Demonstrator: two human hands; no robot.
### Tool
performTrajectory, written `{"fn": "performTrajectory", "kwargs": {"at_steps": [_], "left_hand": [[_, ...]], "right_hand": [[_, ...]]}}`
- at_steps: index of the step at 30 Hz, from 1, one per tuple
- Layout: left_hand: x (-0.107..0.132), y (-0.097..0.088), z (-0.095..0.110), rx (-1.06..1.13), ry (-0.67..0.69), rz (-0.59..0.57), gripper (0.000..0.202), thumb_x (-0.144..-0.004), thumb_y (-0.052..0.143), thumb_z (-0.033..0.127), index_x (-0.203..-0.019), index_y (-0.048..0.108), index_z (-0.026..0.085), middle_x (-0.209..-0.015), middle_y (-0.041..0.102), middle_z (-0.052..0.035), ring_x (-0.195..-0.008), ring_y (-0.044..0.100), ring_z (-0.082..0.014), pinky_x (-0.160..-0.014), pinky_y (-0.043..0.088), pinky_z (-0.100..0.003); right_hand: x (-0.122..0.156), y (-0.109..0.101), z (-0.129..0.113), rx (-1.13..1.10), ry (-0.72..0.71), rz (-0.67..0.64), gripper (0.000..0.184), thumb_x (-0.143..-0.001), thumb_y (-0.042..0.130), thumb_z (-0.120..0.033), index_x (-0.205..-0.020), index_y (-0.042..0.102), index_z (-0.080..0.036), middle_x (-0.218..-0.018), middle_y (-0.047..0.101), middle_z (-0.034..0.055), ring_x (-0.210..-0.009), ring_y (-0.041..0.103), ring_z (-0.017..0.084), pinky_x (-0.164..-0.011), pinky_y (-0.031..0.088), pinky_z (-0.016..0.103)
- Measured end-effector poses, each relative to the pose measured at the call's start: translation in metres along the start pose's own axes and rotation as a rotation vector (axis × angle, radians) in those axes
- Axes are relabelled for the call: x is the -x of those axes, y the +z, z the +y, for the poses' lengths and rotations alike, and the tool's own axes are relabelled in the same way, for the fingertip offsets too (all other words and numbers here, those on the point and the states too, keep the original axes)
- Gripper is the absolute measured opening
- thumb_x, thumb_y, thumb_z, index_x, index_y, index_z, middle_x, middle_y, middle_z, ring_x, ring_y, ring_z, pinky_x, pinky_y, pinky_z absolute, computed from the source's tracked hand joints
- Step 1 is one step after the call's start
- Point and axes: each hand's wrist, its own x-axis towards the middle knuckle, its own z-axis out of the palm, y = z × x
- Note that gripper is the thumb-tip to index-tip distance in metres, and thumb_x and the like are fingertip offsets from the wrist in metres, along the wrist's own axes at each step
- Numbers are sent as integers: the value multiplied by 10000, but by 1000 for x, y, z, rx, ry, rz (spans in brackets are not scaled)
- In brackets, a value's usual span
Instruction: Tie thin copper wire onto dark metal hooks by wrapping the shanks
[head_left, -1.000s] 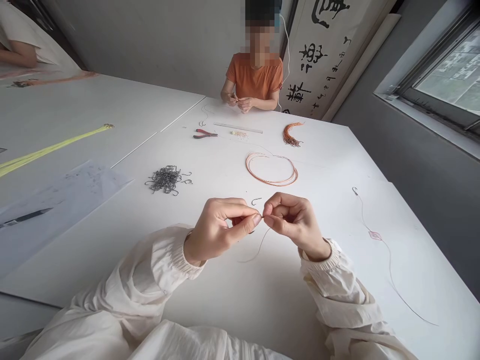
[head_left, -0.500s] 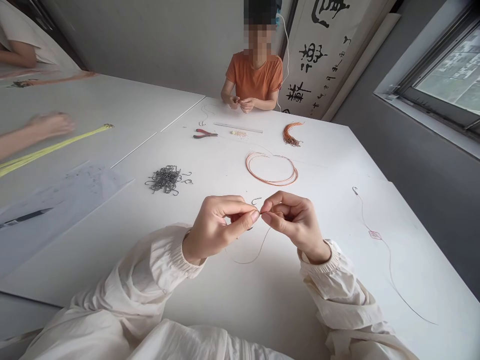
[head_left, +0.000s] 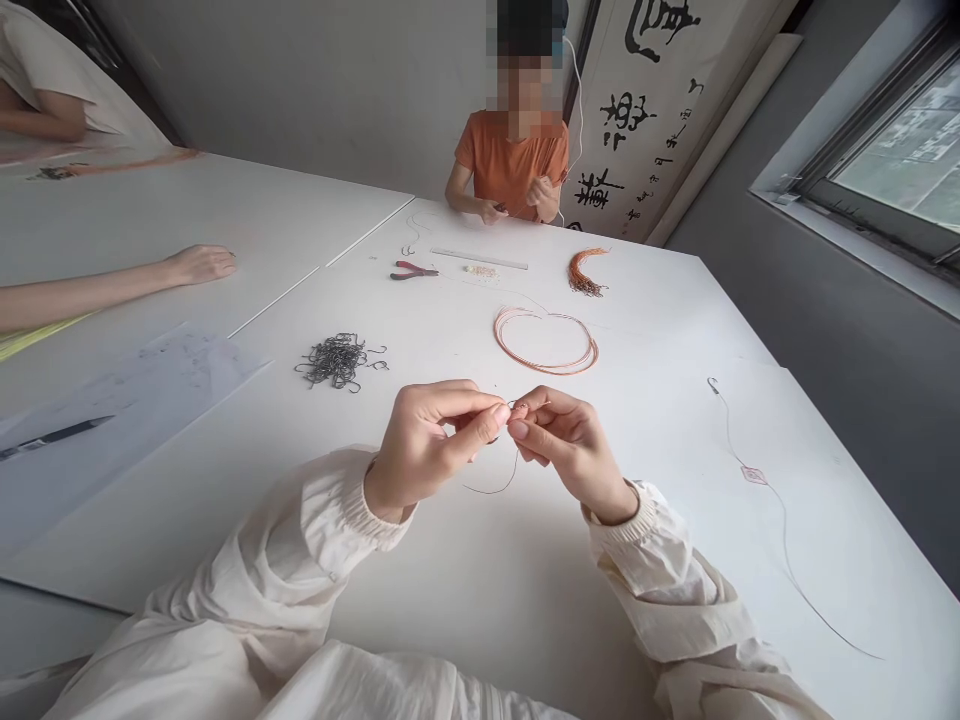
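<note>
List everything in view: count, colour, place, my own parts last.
Table: one, white, throughout
Hook pile: one, dark, left
Coil: one, orange, centre
Bundles: two, orange, far side and upper left
Pliers: one, red and dark, far side
Ruler: one, pale, by pliers
Small bits: uncounted, pale, by ruler
Hook with line: one, dark, right
Sheet: one, whitish, left
Pen: one, dark, on sheet
Strands: uncounted, yellow, left edge
Person: one, in orange, far side
Second person: one, in white, upper left
Forearm: one, bare, left
Scroll: one, white, top right
Window: one, pale, upper right
Thin line: one, brownish, centre
Left hand, right hand: one each, cream-sleeved, centre
</note>
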Motion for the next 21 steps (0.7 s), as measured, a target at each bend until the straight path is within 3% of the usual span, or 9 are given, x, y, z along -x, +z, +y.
{"fn": "performTrajectory", "kwargs": {"at_steps": [3, 6, 9, 13, 18, 21], "left_hand": [[-2, -2, -7, -125, 74, 19, 164, -867, 646, 128, -719, 716, 130, -600, 563, 5, -524, 478, -68, -503, 403, -202], [-2, -1, -12, -211, 128, -16, 175, -876, 626, 126, -722, 709, 136, -610, 570, -3, -536, 470, -80, -528, 396, -228], [-1, 2, -13, -242, 158, -89, 192, -884, 604, 124, -719, 700, 147, -597, 552, -1, -523, 454, -84, -511, 373, -237], [1, 7, -12, -229, 183, -179, 245, -893, 576, 125, -666, 663, 152, -555, 515, 11, -505, 434, -85, -492, 360, -231], [4, 8, -10, -110, 180, -238, 213, -894, 587, 139, -705, 684, 152, -565, 554, 2, -511, 468, -89, -494, 393, -219], [4, 6, -8, -62, 173, -223, 191, -892, 596, 136, -732, 700, 147, -572, 563, -1, -513, 471, -88, -502, 406, -219]], "right_hand": [[8, 6, -8, 319, -125, 89, 18, -892, 640, -185, -880, 650, -194, -724, 620, -1, -603, 522, 105, -558, 430, 254], [16, 6, -21, 685, -281, 108, 106, -878, 608, -106, -871, 660, -197, -700, 617, -13, -590, 480, 100, -620, 437, 273], [19, 3, -32, 830, -342, 71, 134, -865, 597, -83, -854, 661, -200, -652, 590, -28, -562, 439, 96, -635, 426, 279], [15, -4, -40, 711, -175, 51, 107, -853, 608, -112, -834, 673, -195, -664, 594, -11, -585, 462, 111, -556, 389, 262], [2, -19, -35, 330, 111, -51, 98, -857, 663, -239, -796, 663, -162, -695, 616, 11, -599, 477, 109, -543, 374, 254], [-4, -26, -25, 117, 199, -126, 152, -832, 712, -287, -799, 649, -154, -675, 574, -7, -589, 462, 92, -544, 379, 238]]}}
